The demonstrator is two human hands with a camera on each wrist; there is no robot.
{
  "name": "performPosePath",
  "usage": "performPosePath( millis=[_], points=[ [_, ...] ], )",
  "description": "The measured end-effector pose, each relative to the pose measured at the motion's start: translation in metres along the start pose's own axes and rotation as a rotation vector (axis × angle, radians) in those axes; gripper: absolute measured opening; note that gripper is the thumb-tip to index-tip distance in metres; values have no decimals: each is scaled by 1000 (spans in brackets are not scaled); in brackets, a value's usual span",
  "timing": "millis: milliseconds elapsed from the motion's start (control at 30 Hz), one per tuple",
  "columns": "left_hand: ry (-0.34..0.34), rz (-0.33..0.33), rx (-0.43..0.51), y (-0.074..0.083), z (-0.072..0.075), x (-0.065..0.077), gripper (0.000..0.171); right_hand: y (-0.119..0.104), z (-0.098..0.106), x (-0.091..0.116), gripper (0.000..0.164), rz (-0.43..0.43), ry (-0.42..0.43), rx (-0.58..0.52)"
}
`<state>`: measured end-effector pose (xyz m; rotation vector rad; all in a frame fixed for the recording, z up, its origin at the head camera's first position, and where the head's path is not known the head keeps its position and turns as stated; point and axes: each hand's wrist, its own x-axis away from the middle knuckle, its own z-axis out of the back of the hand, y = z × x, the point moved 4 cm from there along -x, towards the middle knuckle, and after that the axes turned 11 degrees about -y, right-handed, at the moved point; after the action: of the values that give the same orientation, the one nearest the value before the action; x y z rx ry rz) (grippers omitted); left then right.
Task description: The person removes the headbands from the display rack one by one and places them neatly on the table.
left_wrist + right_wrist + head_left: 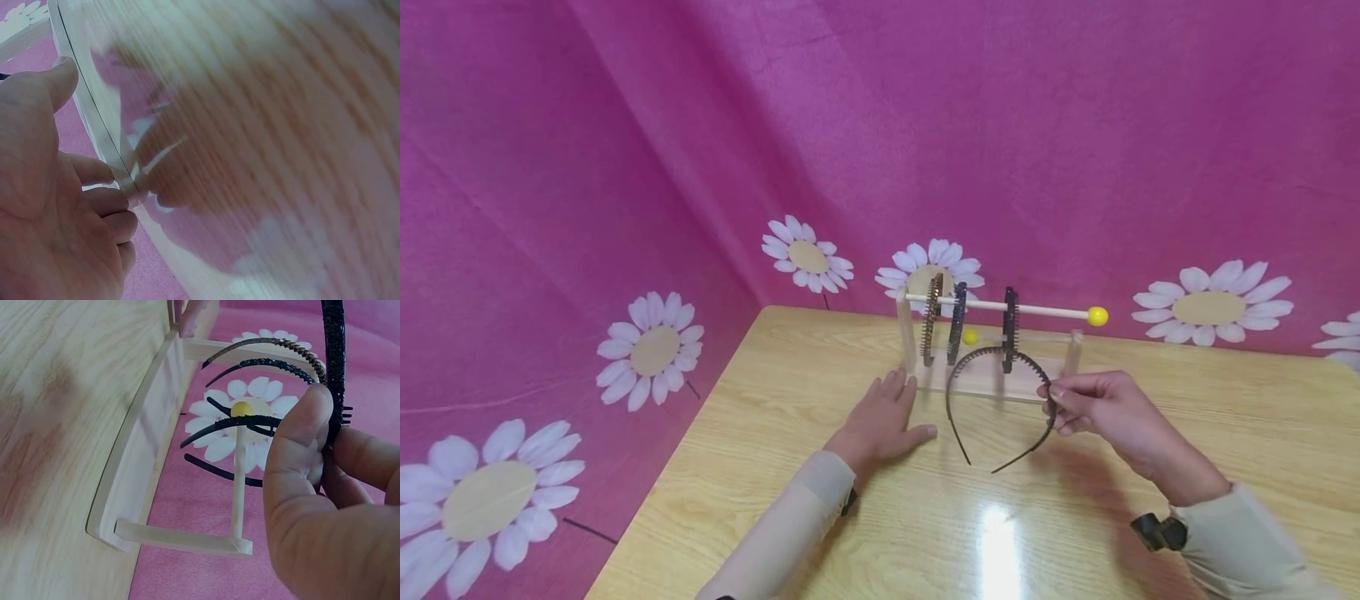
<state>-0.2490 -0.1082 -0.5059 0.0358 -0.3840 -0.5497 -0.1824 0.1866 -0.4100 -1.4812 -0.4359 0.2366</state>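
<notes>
A pink cloth (1000,125) printed with white daisies (655,351) hangs behind and to the left of the work, and in front of it spreads the bench (752,392), light wood-grained and glossy enough to mirror a bright light. Two pale sleeves (797,508) reach in over it. Near the back edge stands a light wooden stand (907,333) with a flat base and an upright at each end; an upper rod (1052,312) runs rightward from the left upright, and a lower rod (238,487) runs from the right one. The left hand (880,425) lies low by the foot of the left upright, its grip wide and holding nothing, thumb spread from the fingers; I cannot tell whether the fingertips touch the wood. The right hand (1108,417) has a narrow grip, thumb and fingers pinching one side of a toothed black headband (335,362), held up before the stand with its arch upward and both tips pointing down. Three more hang on the upper rod: a bronze headband (932,321) nearest the left upright, a glittery dark headband (957,325) just beside it, and a plain black one (1011,329) farther right. Smallest, a yellow ball (1097,316) caps each rod's free end.
</notes>
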Motion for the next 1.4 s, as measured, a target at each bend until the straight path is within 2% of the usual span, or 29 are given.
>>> performPosePath(
  millis=[467, 967, 1400],
  points=[
    [-3, -8, 7, 0, 2, 1, 93, 12, -5, -4, 28, -33, -20, -8],
    [-7, -12, -28, -1, 4, -1, 93, 28, -12, -11, 28, -82, -18, -34],
    [-4, -19, -17, 0, 6, -1, 91, 52, -9, -20, 31, -135, -3, 26]
  ],
)
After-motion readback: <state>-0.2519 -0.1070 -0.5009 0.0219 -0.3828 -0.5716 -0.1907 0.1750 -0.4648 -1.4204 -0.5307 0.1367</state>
